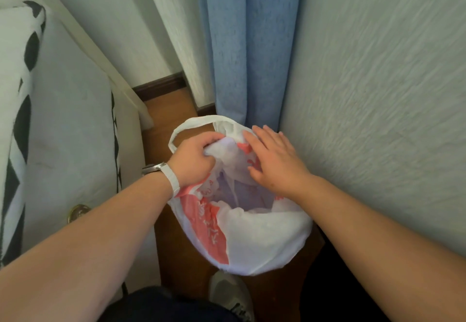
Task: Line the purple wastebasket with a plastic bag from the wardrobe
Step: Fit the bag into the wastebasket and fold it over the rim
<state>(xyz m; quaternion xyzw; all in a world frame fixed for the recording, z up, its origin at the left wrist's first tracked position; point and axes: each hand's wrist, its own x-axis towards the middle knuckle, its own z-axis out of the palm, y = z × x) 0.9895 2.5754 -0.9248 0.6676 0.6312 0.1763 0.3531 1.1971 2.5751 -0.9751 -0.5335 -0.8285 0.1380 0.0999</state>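
Head view, from our left: a bed (63, 125) with a white cover and a black-and-white patterned edge runs along that side, and a small round brass knob (78, 212) shows low against it. Our left forearm reaches in with a white watch (169, 176) on the wrist. Our left hand (193, 159) has its fingers curled tight round a bunched fold of the plastic bag (264, 236) at the bag's far-left edge, with one white loop handle arching out beyond the knuckles. The bag is white with red print, and its mouth is spread open and folded outward over the purple wastebasket (245, 192), whose lilac colour we see only through the thin film inside. The basket stands on the wooden floor (176, 241) between the bed and the wall, just in front of a blue curtain (249, 44). A grey shoe (230, 294) shows below it. Our right hand (273, 164) lies flat on the bag's far-right edge with its fingers straight and spread, gripping nothing. A pale textured wall (378, 95) fills the right side.
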